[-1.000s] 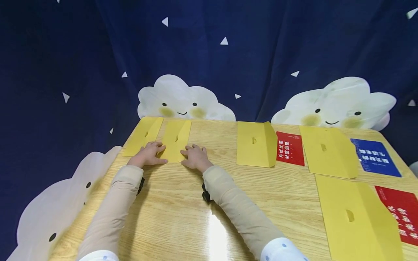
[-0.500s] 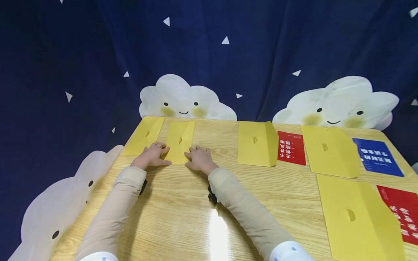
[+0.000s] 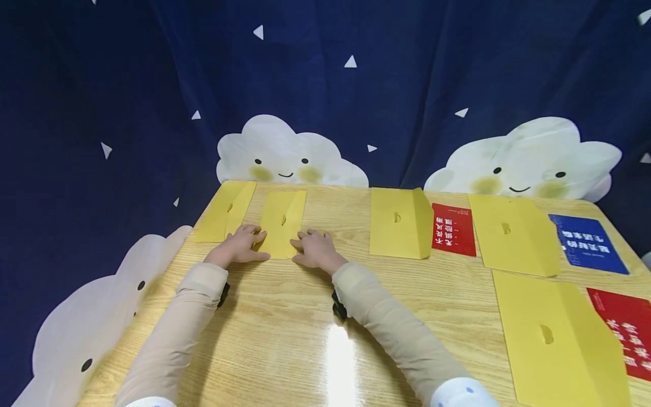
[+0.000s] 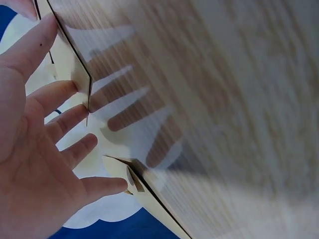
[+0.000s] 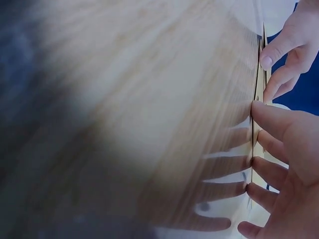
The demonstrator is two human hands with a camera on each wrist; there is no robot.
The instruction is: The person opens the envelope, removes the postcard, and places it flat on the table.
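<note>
In the head view a yellow paper envelope (image 3: 281, 226) lies flat at the table's back left, between my two hands. My left hand (image 3: 236, 246) touches its left side with spread fingers, the thumb at its near edge. On the opposite side the fingers of my right hand (image 3: 316, 249) rest on its right edge, spread as well. A second yellow envelope (image 3: 229, 206) lies to the left, partly covered by the left hand. From the left wrist view, the left hand (image 4: 40, 134) shows straight fingers along the envelope edge (image 4: 72, 62). The right hand (image 5: 289, 164) touches the same edge in the right wrist view.
Three more yellow envelopes lie on the right: one at the back (image 3: 396, 223), one beside it (image 3: 513, 237), one nearer (image 3: 549, 339). Red cards (image 3: 452, 229) (image 3: 630, 333) and a blue card (image 3: 587, 243) stick out near them. A dark blue curtain (image 3: 325, 73) hangs behind the wooden table (image 3: 274, 339).
The envelope between my hands has slid a little to the right and towards me, and both hands have moved with it. Its gap to the left envelope is wider.
</note>
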